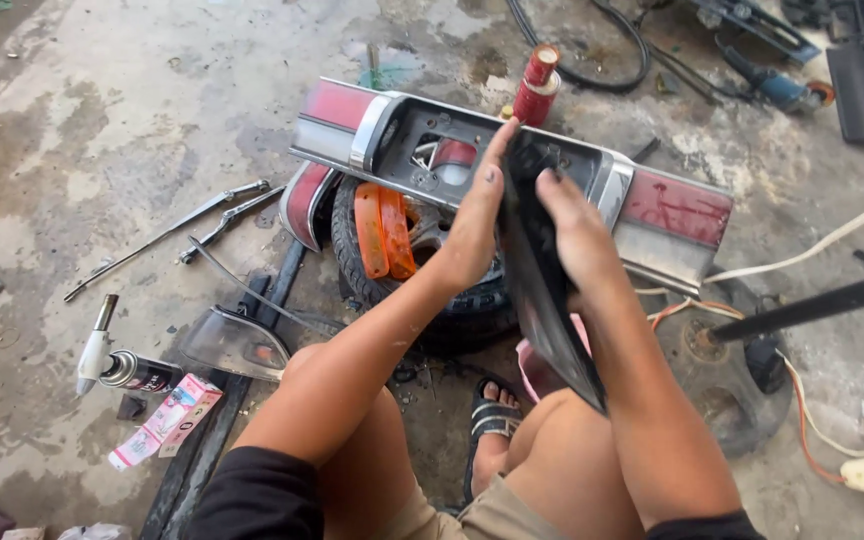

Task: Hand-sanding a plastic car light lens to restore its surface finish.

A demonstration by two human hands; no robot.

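Black, thin panel (542, 290) stands on edge above the knees, sandwiched between both hands: left hand (477, 215) flat against one face, fingers straight; right hand (572, 235) pressed on the other, fingertips hooked over the top edge. Chrome-and-red tail-lamp housing (512, 170) lies just beyond, propped on a tyre (452, 300). Risks, as I judge them: palm pressure alone may let the panel slide onto the sandalled foot (492, 425); its lower corner could gouge the thigh; white cable (822, 240) near the right elbow might snag.

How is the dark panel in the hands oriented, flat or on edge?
On edge: the dark panel stands upright between the left hand and right hand.
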